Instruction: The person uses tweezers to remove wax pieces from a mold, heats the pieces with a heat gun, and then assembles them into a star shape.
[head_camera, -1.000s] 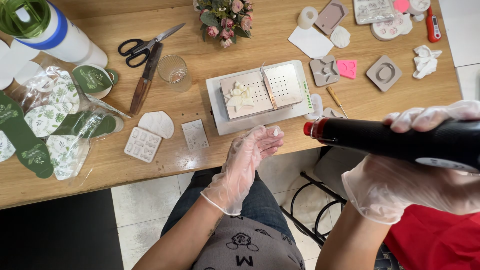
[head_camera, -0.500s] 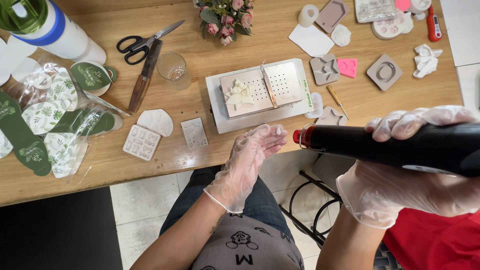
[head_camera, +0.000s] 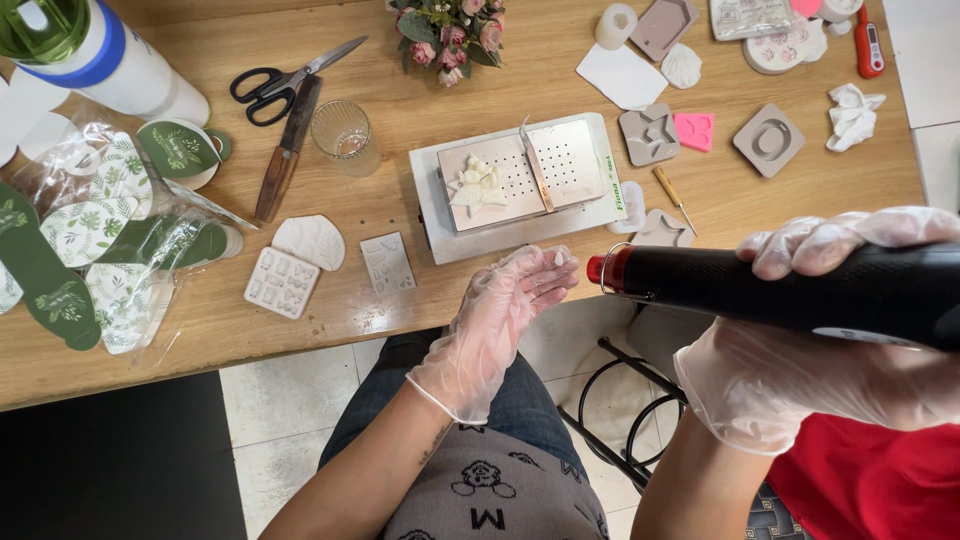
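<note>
In the right part of the frame, the right hand (head_camera: 800, 385), in a clear glove, is closed around a black tool with a red tip (head_camera: 780, 290); the fingers wrap over its body from above and the palm supports it from below. The red tip points to the left, toward the left hand (head_camera: 500, 320). This hand, also gloved, is open and nearly flat, the fingers together, and it holds nothing. Its fingertips are just beside the red tip, but I cannot tell if they touch it. Both are near the lower edge of the wooden table (head_camera: 400, 70).

I judge that the step in hand is testing the tool's tip against the open palm, or warming the glove. The move after it seems to call for a steady aim of the tip and a careful distance from the thin glove.

About containers: the white tray (head_camera: 430, 215) in the middle of the frame carries a perforated metal plate (head_camera: 560, 170), and a pale flower-shaped piece (head_camera: 478, 185) lies on the plate's left half. The glass cup (head_camera: 342, 135), left of the tray, looks empty. The clear plastic bag (head_camera: 90, 240) at the left holds round green and white leaf-printed pieces. Grey moulds (head_camera: 768, 140) in the upper right look empty.
</note>
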